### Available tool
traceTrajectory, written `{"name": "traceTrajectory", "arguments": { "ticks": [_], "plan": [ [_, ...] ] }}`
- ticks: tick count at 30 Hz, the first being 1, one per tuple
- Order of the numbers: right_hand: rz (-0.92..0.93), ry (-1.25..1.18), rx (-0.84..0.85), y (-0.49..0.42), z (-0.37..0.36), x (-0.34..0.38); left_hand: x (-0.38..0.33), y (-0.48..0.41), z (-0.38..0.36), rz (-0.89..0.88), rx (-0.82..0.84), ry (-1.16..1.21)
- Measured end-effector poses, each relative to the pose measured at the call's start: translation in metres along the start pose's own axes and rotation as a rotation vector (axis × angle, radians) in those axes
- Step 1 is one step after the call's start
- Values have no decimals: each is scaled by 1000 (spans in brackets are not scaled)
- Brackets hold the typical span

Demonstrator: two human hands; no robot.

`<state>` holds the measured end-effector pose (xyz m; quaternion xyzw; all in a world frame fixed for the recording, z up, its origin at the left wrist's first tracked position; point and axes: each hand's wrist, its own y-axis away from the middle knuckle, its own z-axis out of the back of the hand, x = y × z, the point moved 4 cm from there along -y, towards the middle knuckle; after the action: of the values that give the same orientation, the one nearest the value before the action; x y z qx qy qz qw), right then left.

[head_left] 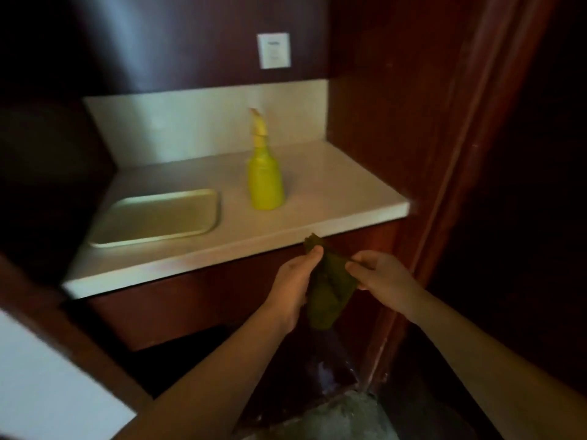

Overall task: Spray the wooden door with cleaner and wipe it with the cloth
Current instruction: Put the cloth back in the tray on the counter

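Olive-green soft cloth (330,290): limp, light; left hand (293,285) and right hand (382,281) fingers pinch its top corners. Yellow plastic spray bottle (265,182), at 11 o'clock on tabletop (333,192): untouched; take by neck.

Spray bottle (265,179) upright mid-counter (333,198), tray (158,217) at left, bare counter between and right

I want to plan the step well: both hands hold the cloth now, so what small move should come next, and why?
Probably release the left hand from the green cloth and reach to the yellow spray bottle. The bottle stands upright and untouched on the countertop, while the right hand already has a grip on the cloth, and spraying comes before wiping.
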<state>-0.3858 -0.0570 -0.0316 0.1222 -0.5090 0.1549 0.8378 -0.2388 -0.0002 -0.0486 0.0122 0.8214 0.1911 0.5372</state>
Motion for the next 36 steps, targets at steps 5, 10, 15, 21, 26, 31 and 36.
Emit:
{"name": "traceTrajectory", "arguments": {
  "ticks": [5, 10, 15, 21, 26, 31, 36],
  "plan": [
    [205, 92, 55, -50, -57, 86, -68, 7, 88, -156, -135, -148],
    [338, 45, 111, -96, -117, 149, -129, 8, 158, -298, -202, -276],
    [356, -58, 131, -147, -158, 179, -176, -7, 195, -379, -333, -421],
    [287, 3, 160, -223, -184, 191, -206, -63, 222, -350, -555, -566],
    [231, 160, 303, -263, -207, 181, -198, -97, 241, -267, -699, -719],
    [433, 488, 231, -271, -221, 178, -199, -103, 248, -270, -802, -974],
    [488, 676, 139, -274, -223, 175, -193, -105, 248, -184, -901, -1278]
  ]
}}
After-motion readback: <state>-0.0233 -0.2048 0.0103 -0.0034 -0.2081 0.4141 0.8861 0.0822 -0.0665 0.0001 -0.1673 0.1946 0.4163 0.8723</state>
